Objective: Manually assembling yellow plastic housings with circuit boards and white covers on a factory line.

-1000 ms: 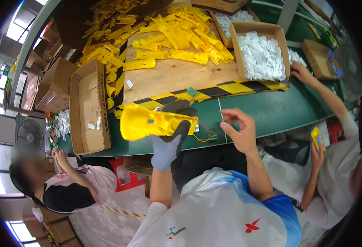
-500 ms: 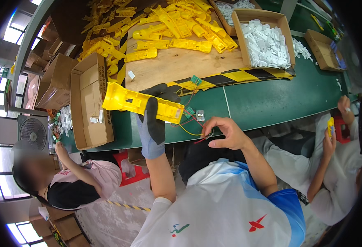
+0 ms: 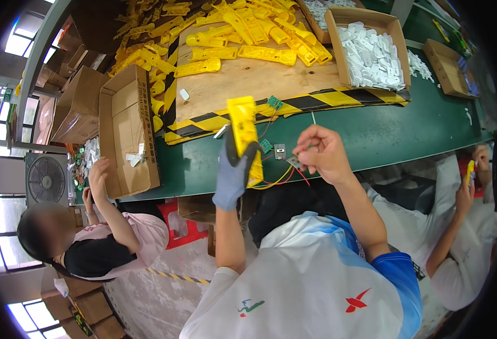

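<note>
My left hand (image 3: 235, 169), in a grey-blue glove with dark fingers, grips a yellow plastic housing shell (image 3: 244, 125) held nearly upright above the bench's front edge. Bare, my right hand (image 3: 325, 155) pinches a small greyish wired part (image 3: 295, 163) to the right of the shell. Red and yellow wires (image 3: 282, 179) run from near that part toward the shell's lower end. Between my hands lie a small green circuit board (image 3: 266, 146) and a small square switch-like part (image 3: 279, 151). Another green board (image 3: 275, 103) rests by the striped board edge, with thin wires trailing down.
A plywood board (image 3: 226, 90) with yellow-black edging bears many yellow shells (image 3: 266, 55). Behind on the right stands a carton (image 3: 339, 53) of white plastic pieces (image 3: 370, 56). An open carton (image 3: 113, 164) stands left. Co-workers sit on both sides, one with a hand (image 3: 97, 178) near that carton.
My left hand has turned the yellow shell from lying sideways to nearly upright. My right hand has risen a little to the right with the wired part. The left co-worker's hand has moved toward the carton.
</note>
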`<action>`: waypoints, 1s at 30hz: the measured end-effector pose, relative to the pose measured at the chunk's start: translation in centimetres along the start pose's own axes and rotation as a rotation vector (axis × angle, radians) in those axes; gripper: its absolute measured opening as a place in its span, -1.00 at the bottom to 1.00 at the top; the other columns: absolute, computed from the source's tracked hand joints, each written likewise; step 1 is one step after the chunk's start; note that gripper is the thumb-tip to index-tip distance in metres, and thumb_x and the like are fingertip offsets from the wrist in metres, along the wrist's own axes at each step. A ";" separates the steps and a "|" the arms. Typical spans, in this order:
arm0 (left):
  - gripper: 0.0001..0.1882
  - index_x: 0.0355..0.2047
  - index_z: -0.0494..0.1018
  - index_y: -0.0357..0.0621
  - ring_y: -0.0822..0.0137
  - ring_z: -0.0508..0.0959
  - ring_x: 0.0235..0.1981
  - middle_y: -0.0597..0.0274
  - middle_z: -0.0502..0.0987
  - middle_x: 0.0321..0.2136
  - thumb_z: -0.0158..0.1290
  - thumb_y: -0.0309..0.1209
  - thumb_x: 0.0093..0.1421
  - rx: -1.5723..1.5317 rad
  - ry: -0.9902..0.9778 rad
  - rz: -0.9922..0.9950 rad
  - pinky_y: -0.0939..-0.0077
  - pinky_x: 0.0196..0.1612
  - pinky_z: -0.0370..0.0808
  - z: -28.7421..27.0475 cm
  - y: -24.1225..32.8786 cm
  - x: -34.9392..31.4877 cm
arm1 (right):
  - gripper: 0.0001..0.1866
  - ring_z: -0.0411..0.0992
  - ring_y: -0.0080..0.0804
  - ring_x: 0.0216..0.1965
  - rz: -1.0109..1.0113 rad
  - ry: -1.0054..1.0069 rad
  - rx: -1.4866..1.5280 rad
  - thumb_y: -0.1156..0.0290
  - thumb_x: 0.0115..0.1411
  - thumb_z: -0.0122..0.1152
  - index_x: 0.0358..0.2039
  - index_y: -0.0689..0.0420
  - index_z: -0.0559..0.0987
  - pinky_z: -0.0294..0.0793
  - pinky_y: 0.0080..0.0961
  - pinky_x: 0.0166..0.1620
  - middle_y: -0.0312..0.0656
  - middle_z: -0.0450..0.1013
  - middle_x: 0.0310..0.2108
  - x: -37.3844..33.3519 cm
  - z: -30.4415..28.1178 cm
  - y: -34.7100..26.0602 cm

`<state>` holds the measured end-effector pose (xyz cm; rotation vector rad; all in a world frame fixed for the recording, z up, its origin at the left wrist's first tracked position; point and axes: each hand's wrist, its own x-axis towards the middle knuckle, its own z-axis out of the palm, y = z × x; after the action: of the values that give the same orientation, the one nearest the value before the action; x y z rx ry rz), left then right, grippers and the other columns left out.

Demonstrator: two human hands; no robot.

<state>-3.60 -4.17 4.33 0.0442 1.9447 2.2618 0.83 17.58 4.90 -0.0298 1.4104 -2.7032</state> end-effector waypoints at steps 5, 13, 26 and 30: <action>-0.52 0.04 0.34 -0.30 0.41 0.50 -0.21 0.16 0.52 -0.19 0.19 -0.51 0.11 0.177 -0.176 0.012 0.50 -0.12 0.45 1.4 -2.2 -1.7 | -0.82 0.36 -0.74 -0.67 0.053 0.158 -0.320 0.41 0.19 0.28 -0.47 0.19 0.49 0.38 -0.79 -0.60 -0.29 0.49 -0.57 2.2 2.1 2.3; -0.72 -0.08 0.44 -0.27 0.49 0.50 -0.43 0.25 0.53 -0.36 0.10 -0.44 0.22 0.037 -0.082 -0.087 0.53 -0.36 0.46 2.2 -3.3 -1.9 | -0.79 0.46 -0.66 -0.46 0.063 0.091 -0.328 0.34 0.23 0.25 -0.32 0.27 0.62 0.51 -0.67 -0.46 -0.27 0.53 -0.46 1.5 0.0 3.7; -0.65 0.07 0.33 -0.18 0.47 0.54 -0.40 0.27 0.52 -0.32 -0.03 -0.31 0.34 -0.249 -0.134 -0.277 0.60 -0.33 0.50 1.1 -6.9 -1.4 | -0.84 0.38 -0.73 -0.50 0.155 -0.043 -0.427 0.48 0.12 0.35 -0.29 0.28 0.66 0.31 -0.77 -0.48 -0.33 0.52 -0.48 1.8 -3.6 1.8; -0.53 0.06 0.30 -0.12 0.39 0.57 -0.41 0.24 0.51 -0.29 -0.27 -0.02 0.41 -0.464 -0.188 -0.361 0.54 -0.36 0.54 1.0 -6.5 -1.2 | -0.84 0.37 -0.75 -0.50 0.033 0.013 -0.203 0.48 0.12 0.35 -0.30 0.28 0.66 0.28 -0.77 -0.47 -0.35 0.52 -0.50 2.6 -2.6 3.6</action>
<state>-1.66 -2.46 -1.82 -0.1332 1.1896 2.2954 -1.67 17.44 0.36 -0.0027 1.6673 -2.5276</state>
